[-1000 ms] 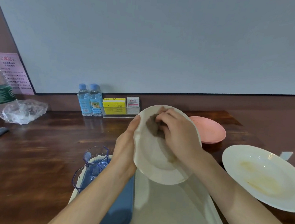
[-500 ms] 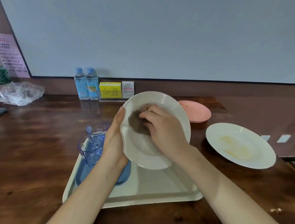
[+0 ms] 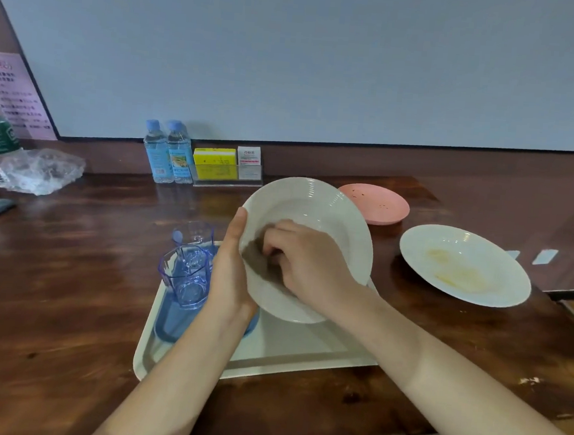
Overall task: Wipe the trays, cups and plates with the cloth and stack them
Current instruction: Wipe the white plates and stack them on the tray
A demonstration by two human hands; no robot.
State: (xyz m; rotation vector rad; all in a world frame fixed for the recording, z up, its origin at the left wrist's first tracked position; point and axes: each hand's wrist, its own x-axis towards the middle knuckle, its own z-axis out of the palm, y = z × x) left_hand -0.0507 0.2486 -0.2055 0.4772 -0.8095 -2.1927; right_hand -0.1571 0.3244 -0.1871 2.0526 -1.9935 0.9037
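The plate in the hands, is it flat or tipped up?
Tipped up. The left hand holds the white plate tilted above the tray, its inside facing the camera.

Bare wood is seen on the left side and near edge of the table point(image 3: 67, 286). The middle is filled by a tray point(image 3: 302, 350) with cups point(image 3: 187, 276). Above it a lifted plate point(image 3: 330, 214) is held in the left hand point(image 3: 229, 274) and a cloth point(image 3: 252, 259) in the right hand point(image 3: 309, 265). The right side is blocked by a dirty plate point(image 3: 421, 243) and a pink plate point(image 3: 376, 203), the back edge by bottles point(image 3: 167, 153).
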